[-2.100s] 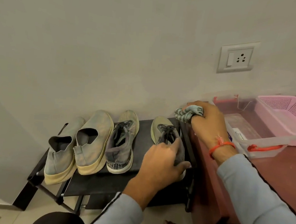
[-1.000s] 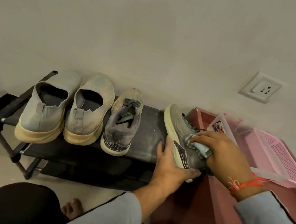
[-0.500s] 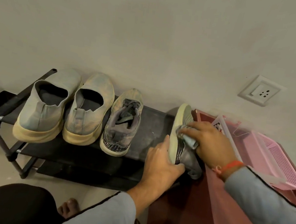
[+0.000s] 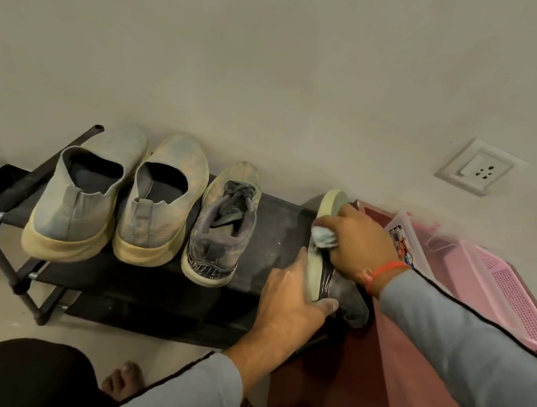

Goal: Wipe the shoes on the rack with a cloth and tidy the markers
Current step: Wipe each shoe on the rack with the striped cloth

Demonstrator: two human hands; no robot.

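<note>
On a black shoe rack against a pale wall, a grey laced shoe at the right end was tipped on its side, sole facing left. The left hand gripped its heel end, while the right hand clutched a bunched cloth pressed against the shoe's toe half. Three more shoes stood upright to the left; a pink basket sat on the maroon surface at right.
</note>
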